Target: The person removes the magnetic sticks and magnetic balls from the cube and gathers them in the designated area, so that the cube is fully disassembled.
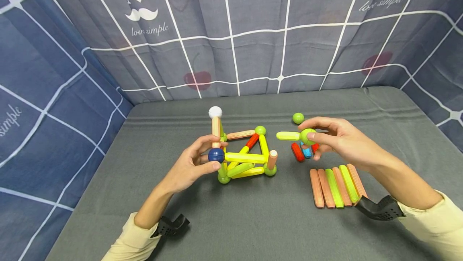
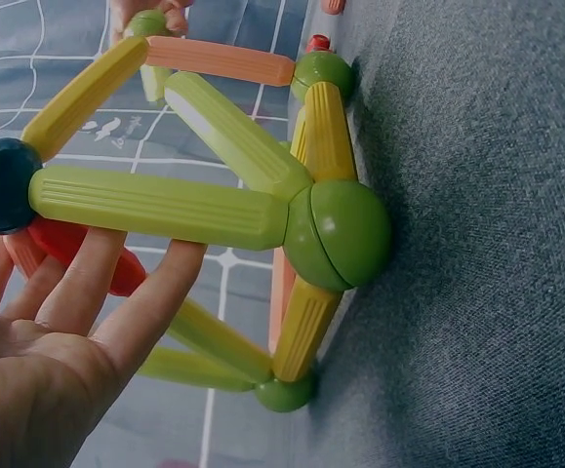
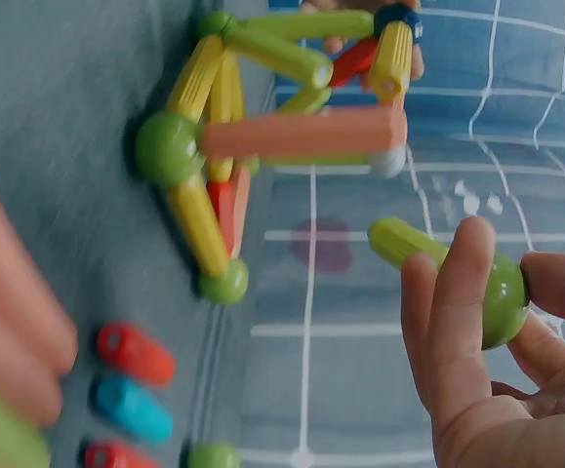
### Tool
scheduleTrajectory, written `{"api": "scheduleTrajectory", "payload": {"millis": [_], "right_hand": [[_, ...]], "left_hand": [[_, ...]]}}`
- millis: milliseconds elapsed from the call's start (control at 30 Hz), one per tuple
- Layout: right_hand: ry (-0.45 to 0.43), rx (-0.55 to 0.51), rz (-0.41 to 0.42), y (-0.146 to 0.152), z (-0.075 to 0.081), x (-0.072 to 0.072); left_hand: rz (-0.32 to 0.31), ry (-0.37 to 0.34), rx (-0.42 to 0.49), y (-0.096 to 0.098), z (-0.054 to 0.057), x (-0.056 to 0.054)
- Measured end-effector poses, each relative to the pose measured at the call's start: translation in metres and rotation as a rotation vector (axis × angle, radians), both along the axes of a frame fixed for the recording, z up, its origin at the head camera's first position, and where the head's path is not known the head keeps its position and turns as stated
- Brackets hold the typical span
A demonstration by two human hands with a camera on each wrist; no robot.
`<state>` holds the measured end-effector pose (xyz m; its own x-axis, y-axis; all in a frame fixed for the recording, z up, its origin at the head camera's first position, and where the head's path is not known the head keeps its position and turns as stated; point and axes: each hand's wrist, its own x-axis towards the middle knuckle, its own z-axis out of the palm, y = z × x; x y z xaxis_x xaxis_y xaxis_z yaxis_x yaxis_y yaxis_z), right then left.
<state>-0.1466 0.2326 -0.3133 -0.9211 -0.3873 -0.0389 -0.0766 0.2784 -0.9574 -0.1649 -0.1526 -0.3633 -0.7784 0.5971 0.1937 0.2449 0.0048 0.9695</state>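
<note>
A magnetic stick-and-ball frame (image 1: 247, 158) with green corner balls stands on the cloth. At its near left upper corner my left hand (image 1: 188, 164) holds a dark blue ball (image 1: 216, 155), thumb in front and fingers behind. In the left wrist view, a light green stick (image 2: 155, 207) runs from that ball down to a green corner ball (image 2: 338, 234). To the right, my right hand (image 1: 336, 140) pinches a green ball (image 1: 308, 136), raised above the cloth. A short yellow-green stick (image 1: 288, 135) sticks out from it toward the frame. One orange stick (image 3: 302, 135) rises from the frame's near right corner.
Several orange and green sticks (image 1: 334, 186) lie in a row below my right hand. Short red (image 1: 298, 152) and blue (image 1: 306, 150) sticks and a loose green ball (image 1: 298, 118) lie beside it. A white ball (image 1: 215, 112) tops the frame's far left. Grid-patterned cloth (image 1: 253, 52) hangs behind.
</note>
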Motion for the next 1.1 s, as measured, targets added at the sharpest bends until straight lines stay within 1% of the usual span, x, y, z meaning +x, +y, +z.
{"api": "scheduleTrajectory", "payload": {"millis": [133, 367, 533, 700, 933, 1100], "right_hand": [[0.054, 0.037, -0.061, 0.019, -0.009, -0.001], [0.076, 0.070, -0.160, 0.048, -0.029, -0.008], [0.071, 0.197, -0.220, 0.063, -0.040, -0.011], [0.065, 0.300, -0.218, 0.071, -0.049, -0.013], [0.040, 0.442, -0.170, 0.069, -0.056, -0.014], [0.066, 0.482, -0.133, 0.065, -0.058, -0.015]], "left_hand": [[-0.002, 0.008, 0.004, 0.000, 0.000, -0.001], [0.004, 0.004, 0.005, -0.001, 0.000, 0.000], [0.001, 0.004, 0.008, -0.001, 0.000, 0.000], [0.002, 0.013, 0.010, -0.001, -0.001, 0.000], [-0.004, 0.011, 0.017, -0.001, -0.001, -0.001], [-0.001, 0.009, 0.016, -0.001, -0.001, 0.000]]}}
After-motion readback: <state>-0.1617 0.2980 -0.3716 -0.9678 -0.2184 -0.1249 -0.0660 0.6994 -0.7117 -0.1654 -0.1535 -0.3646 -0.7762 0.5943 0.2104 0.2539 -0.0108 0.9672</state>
